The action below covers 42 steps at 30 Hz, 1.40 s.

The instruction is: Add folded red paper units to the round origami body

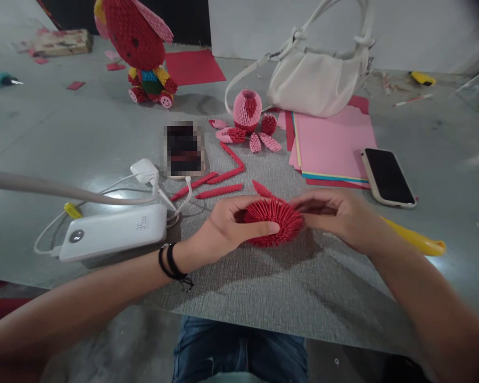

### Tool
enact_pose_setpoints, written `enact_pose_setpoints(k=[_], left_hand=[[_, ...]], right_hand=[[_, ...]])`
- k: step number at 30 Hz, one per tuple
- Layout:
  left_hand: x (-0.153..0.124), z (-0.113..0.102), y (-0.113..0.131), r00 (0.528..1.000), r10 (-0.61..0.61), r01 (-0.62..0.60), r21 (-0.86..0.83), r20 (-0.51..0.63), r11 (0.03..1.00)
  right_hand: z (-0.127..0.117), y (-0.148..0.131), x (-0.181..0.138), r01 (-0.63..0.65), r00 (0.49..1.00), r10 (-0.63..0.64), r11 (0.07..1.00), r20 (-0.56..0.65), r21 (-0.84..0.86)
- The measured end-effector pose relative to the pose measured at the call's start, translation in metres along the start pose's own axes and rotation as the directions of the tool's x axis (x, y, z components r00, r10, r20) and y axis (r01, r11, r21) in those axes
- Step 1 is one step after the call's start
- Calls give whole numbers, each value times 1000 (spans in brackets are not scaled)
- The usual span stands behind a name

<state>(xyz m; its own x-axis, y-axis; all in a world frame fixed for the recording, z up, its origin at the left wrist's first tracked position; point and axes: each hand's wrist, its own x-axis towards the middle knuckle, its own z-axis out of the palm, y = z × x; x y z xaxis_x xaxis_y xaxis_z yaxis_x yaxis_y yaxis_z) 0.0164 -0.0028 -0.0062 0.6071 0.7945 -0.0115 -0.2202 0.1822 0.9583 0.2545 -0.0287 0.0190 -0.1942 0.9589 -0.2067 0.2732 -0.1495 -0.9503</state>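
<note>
Both my hands hold a round red spiky piece built from folded paper units, just above a grey woven mat. My left hand wraps its left side, thumb across the front. My right hand grips its right side with fingers curled over the top. A loose red paper unit sticks up behind the piece. Red strips of joined units lie just beyond it.
A white power bank with cables lies left, a phone behind it. Pink paper sheets, a second phone and a yellow tool lie right. A pink vase model, white handbag and red figure stand farther back.
</note>
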Motion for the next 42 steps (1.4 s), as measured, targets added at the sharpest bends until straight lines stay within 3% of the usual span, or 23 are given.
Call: enact_pose_setpoints(k=[3,9,16,24,27,31,35,42], left_hand=[[1,-1,-1,1000,10,-10,17,2,1000],[0,0,-3,994,-83,83,4,78,997],[4,-5,-6,1000,7,-8,-42,-21,999],[2,-5,-4,997,-23,17,-88,-68,996],[1,-3,-4,996,-53,46,-86,-72,995],[1,-2,-3,999,-38,35,-97,-31,995],[1,-2,-5,1000,16,-17,-137,-8,990],[2,-4,-7,1000,24,-25,-138,-7,990]], right_hand=[[8,-2,-3,93,985,-97,995,-145,-36],[16,0,-7,124,989,-133,985,-67,-117],[8,1,-7,66,996,-74,986,-43,-156],[7,-2,-3,96,979,-107,993,-171,-72],[9,-1,-3,123,951,-138,990,-278,-71],[20,-3,-7,212,852,-283,956,-440,-203],[28,-4,-13,295,833,-418,890,-363,-347],[23,0,-11,267,895,-341,926,-287,-268]])
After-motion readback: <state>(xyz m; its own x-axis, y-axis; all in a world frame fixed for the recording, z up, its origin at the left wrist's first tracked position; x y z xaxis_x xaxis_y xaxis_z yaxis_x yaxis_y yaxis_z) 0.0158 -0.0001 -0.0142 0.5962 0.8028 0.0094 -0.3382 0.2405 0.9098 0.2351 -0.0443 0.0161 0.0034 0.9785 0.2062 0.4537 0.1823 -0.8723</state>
